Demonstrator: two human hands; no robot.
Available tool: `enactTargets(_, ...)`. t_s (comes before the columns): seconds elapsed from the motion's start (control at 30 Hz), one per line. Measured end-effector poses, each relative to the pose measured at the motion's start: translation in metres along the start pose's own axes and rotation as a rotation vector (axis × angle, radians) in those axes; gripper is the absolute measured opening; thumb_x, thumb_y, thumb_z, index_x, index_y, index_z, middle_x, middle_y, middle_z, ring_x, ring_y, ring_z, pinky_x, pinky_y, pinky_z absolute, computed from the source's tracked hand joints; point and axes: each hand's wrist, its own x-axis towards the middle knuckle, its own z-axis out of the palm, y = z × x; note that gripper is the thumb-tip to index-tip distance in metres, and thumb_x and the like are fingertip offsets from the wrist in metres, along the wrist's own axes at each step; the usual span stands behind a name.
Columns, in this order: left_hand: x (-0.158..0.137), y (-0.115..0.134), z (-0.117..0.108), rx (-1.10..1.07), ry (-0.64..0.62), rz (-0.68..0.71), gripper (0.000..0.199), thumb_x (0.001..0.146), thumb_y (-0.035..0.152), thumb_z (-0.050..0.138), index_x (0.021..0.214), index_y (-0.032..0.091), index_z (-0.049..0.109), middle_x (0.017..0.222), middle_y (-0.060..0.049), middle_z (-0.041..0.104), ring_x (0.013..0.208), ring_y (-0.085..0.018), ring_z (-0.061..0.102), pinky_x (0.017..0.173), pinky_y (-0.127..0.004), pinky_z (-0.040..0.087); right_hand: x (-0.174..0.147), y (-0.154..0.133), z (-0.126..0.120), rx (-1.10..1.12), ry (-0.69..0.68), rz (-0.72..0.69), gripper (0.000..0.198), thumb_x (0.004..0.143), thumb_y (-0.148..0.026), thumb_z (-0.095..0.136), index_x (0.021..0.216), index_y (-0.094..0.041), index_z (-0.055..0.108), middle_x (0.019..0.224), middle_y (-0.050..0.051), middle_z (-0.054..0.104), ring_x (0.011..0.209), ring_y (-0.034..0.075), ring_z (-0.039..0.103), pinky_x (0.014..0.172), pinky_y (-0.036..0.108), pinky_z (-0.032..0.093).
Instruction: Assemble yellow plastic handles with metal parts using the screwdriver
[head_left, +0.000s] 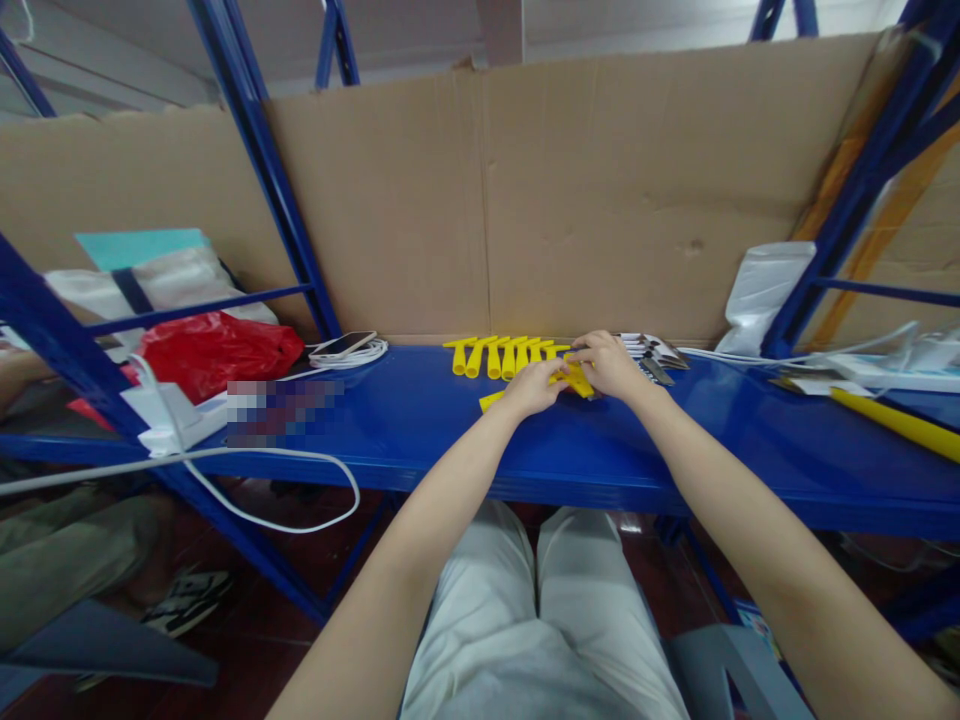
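Both hands meet over the blue shelf top, bent round a yellow plastic tool with a tubular handle. My left hand is closed at its left side, fingers partly hidden. From the right, my right hand grips the same tool with curled fingers. Another yellow piece sticks out beside my left hand, mostly covered by it. Just behind the hands, several matching yellow tools lie side by side in a row, round handle ends toward me. Right of my right hand is a pile of small flat metal and dark pieces.
A cardboard panel closes off the back. To the left are a phone on a coiled white cable, a red plastic bag and a white charger. A white pouch leans by the right blue post. Another person's leg shows lower left.
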Motion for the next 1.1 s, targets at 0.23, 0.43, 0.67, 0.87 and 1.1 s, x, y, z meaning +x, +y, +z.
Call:
enactTargets(0.23,-0.001,0.002,-0.001,-0.038,0.008,-0.028,0.023,0.088,0.022,0.06,0.11,0.021,0.067,0.116,-0.006,0.071,0.108,-0.023,0.065,0.098,-0.037,0.048,-0.001,-0.007,-0.007,-0.065,-0.011,-0.055,0.032,0.085,-0.013,0.048,0.092,-0.022,0.078,0.111,0.011,0.069,0.109,0.027,0.051,0.089,0.042,0.038)
enactTargets(0.43,0.0,-0.001,0.0,-0.048,0.036,-0.026,0.022,0.087,0.018,0.061,0.108,0.019,0.068,0.114,-0.008,0.071,0.108,-0.022,0.064,0.097,-0.034,0.048,0.004,-0.001,-0.001,0.193,0.094,0.285,0.028,0.08,-0.015,0.05,0.094,-0.016,0.074,0.106,0.012,0.07,0.099,0.026,0.059,0.088,0.04,0.044)
enactTargets(0.67,0.001,-0.002,0.001,-0.036,0.058,-0.009,0.019,0.088,0.017,0.058,0.105,0.019,0.065,0.112,-0.007,0.07,0.106,-0.021,0.064,0.095,-0.034,0.048,0.004,-0.006,-0.011,0.677,-0.152,0.637,0.012,0.074,-0.023,0.061,0.065,-0.017,0.066,0.071,0.003,0.067,0.071,0.016,0.058,0.07,0.027,0.045)
enactTargets(0.87,-0.002,0.002,-0.004,0.015,0.051,-0.056,0.029,0.09,0.023,0.056,0.119,0.018,0.056,0.119,-0.01,0.066,0.112,-0.024,0.062,0.097,-0.037,0.048,0.004,-0.011,-0.012,0.927,-0.143,0.781,0.018,0.067,-0.028,0.072,0.058,-0.016,0.062,0.059,0.0,0.06,0.059,0.012,0.05,0.06,0.024,0.042)
enactTargets(1.1,-0.008,0.01,-0.008,0.17,-0.028,-0.078,0.053,0.094,0.027,0.049,0.145,0.024,0.038,0.135,-0.012,0.061,0.123,-0.028,0.057,0.103,-0.042,0.045,0.007,-0.014,-0.012,1.038,-0.091,0.831,0.015,0.068,-0.021,0.072,0.058,-0.017,0.061,0.062,0.002,0.064,0.061,0.013,0.056,0.06,0.023,0.044)
